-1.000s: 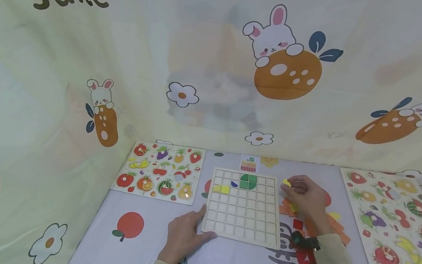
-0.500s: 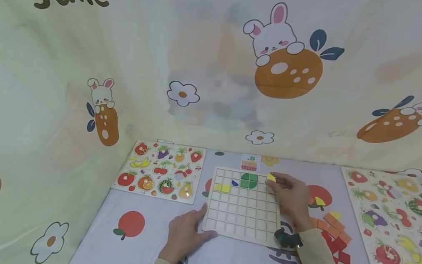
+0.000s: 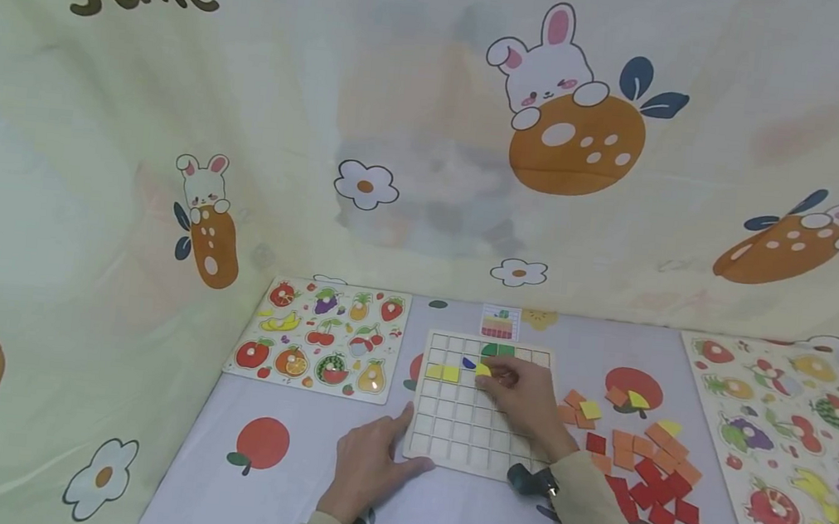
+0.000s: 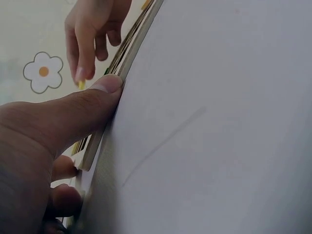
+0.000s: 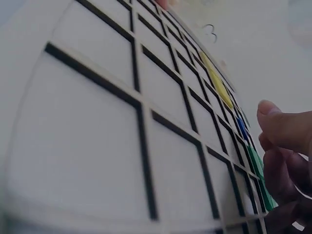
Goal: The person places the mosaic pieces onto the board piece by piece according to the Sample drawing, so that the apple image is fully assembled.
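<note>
A pale wooden grid board (image 3: pixel 464 432) lies on the table. My left hand (image 3: pixel 368 461) holds its near left corner, the thumb on the front edge and fingers at the left side. My right hand (image 3: pixel 523 394) pinches a small yellow tile (image 3: pixel 483 369) over the board's upper middle; in the left wrist view a sliver of this yellow tile (image 4: pixel 82 85) shows below the fingertips. Two yellow squares (image 3: pixel 443 372) sit in cells at the left, and a blue piece (image 3: pixel 469 363) is beside them. Green quarter-round tiles (image 3: pixel 499 350) are partly hidden behind the right hand.
Loose orange tiles (image 3: pixel 623 450), red tiles (image 3: pixel 647 472) and a few yellow ones (image 3: pixel 590 409) lie right of the board. Fruit puzzle boards stand at the left (image 3: pixel 323 337) and right (image 3: pixel 771 442). Behind the grid is a small picture card (image 3: pixel 500 322).
My right hand has moved left from beside the board to over its upper middle, carrying the yellow tile. The loose tiles at the right are uncovered. The left hand has stayed put.
</note>
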The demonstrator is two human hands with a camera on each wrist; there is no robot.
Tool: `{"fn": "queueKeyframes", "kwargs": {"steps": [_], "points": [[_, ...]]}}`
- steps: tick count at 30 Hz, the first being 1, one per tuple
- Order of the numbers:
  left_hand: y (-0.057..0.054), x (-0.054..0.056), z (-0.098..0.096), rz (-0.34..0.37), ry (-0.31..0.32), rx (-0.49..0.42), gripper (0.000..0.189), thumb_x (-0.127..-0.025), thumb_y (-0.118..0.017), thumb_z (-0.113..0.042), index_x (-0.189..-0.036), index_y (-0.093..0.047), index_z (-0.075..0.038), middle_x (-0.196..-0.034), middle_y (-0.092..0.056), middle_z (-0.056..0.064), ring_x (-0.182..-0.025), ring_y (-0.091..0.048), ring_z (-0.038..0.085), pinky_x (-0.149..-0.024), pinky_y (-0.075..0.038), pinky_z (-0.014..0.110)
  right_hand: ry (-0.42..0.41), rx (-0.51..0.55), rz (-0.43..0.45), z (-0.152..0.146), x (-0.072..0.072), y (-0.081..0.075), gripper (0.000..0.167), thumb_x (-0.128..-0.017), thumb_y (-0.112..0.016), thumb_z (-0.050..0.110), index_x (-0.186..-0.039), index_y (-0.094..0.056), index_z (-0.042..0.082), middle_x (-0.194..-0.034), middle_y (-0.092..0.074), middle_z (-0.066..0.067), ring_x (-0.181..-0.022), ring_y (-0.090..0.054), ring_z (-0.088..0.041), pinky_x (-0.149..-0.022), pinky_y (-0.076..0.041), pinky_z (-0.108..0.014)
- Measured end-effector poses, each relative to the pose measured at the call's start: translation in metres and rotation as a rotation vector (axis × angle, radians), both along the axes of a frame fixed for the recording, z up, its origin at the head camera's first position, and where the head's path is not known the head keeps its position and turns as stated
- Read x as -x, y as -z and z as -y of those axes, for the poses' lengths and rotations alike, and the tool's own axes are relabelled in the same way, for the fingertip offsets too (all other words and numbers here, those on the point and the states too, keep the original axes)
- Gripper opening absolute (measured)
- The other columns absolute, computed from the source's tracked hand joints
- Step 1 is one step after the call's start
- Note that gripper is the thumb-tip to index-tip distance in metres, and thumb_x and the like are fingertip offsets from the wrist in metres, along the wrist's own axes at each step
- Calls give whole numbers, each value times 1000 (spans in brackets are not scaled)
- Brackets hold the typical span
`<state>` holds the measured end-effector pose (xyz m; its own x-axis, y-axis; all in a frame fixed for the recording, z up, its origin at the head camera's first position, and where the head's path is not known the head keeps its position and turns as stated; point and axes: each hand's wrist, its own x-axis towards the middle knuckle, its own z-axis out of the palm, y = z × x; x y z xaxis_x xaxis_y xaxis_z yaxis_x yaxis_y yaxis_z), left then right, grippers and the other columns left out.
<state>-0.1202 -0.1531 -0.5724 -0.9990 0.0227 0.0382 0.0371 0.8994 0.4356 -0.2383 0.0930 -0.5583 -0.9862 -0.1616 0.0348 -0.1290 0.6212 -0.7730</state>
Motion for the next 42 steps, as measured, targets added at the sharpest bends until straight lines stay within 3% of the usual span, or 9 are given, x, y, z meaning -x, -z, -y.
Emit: {"fn": "queueKeyframes", "kwargs": {"steps": [7, 14, 35, 42], "points": [[2, 1, 0, 8, -1, 9, 90, -79, -83, -69, -154, -58, -27, -66, -42, -14, -58, -34, 3, -60, -26, 24, -10, -128, -29, 14, -3, 5, 31, -91, -85, 32, -117, -80, 16, -97, -75, 3, -77, -57, -16, -66, -43, -30], [4, 1, 0, -2, -1, 14, 90, -78, -83, -70, -153, -58, -27, -67, -42, -14, -58, -33, 3, -59, -26, 24, 0, -184, -67, 18, 2, 9, 32, -88, -87, 33, -114, -81, 16, -93, -75, 3, -74, -56, -15, -67, -41, -31], [2, 2, 1, 16, -10, 7, 90, -78, -83, -69, -153, -58, -27, -66, -43, -13, -58, -34, 4, -60, -26, 24, 4, -150, -13, 19, 3, 8, 27, -90, -85, 33, -113, -82, 20, -95, -73, 4, -83, -56, -17, -72, -41, -33], [3, 2, 0, 32, -17, 2, 90, -78, -83, -69, -154, -58, -27, -67, -43, -13, -59, -35, 4, -61, -27, 25, 38, -146, 15, -11, 1, -5, 30, -93, -81, 36, -118, -80, 19, -97, -71, 0, -87, -57, -22, -71, -43, -34]]}}
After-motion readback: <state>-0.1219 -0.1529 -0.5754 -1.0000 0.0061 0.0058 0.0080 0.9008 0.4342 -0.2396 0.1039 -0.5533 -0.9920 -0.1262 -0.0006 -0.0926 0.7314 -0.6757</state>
